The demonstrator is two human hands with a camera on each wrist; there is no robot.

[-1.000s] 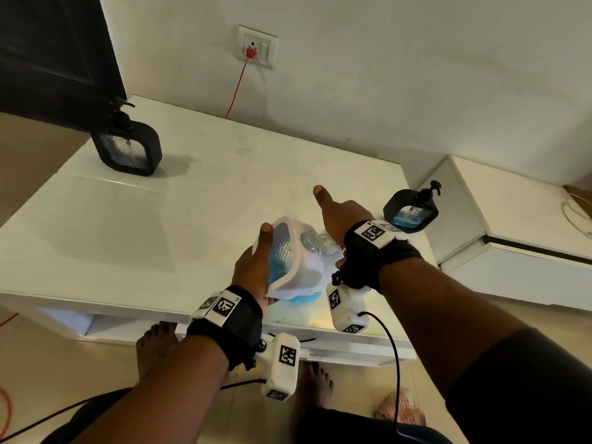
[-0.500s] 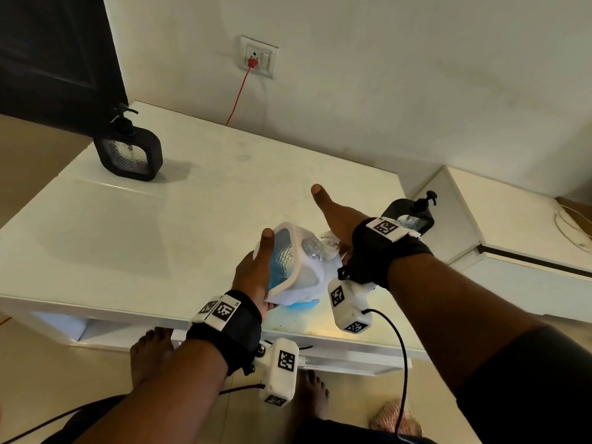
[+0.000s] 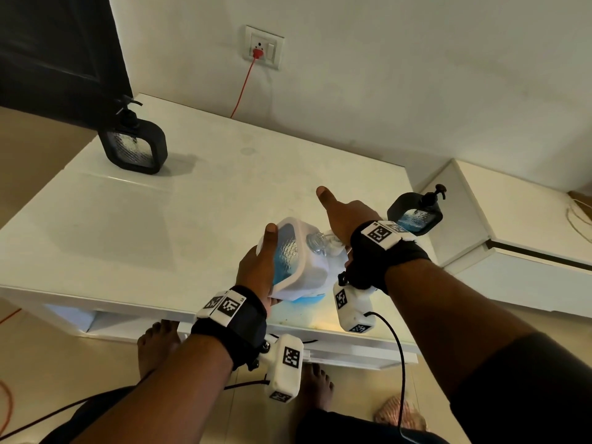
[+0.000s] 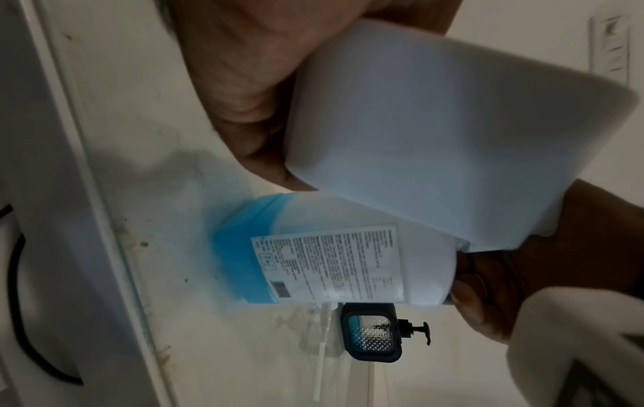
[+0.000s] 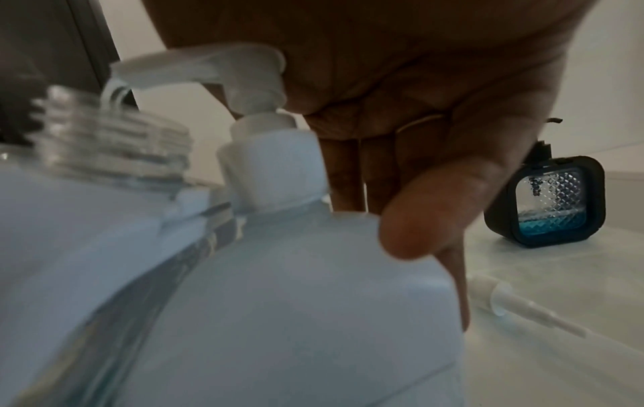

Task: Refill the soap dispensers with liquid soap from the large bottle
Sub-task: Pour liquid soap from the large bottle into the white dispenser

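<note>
My left hand (image 3: 256, 267) grips a white-framed soap dispenser (image 3: 298, 261) and holds it tilted, with its threaded glass neck (image 5: 111, 137) uncapped. Blue soap shows in its window. The large bottle (image 4: 331, 247) stands on the table's front edge with blue soap low inside; in the head view only its blue base (image 3: 307, 298) shows. My right hand (image 3: 342, 216) rests its palm on the bottle's white pump head (image 5: 223, 68), fingers pointing down behind the bottle and thumb stuck out. The pump's spout hangs over the dispenser's neck.
A black dispenser (image 3: 415, 216) with a little blue soap stands at the white table's (image 3: 160, 235) right edge. Another black dispenser (image 3: 133, 145) stands at the far left corner. A loose white pump (image 5: 522, 308) lies beside the bottle. A lower white cabinet (image 3: 512, 219) adjoins on the right.
Both hands keep the same holds in nearly the same places. Only the view has shifted slightly, so the right black dispenser shows more fully.
</note>
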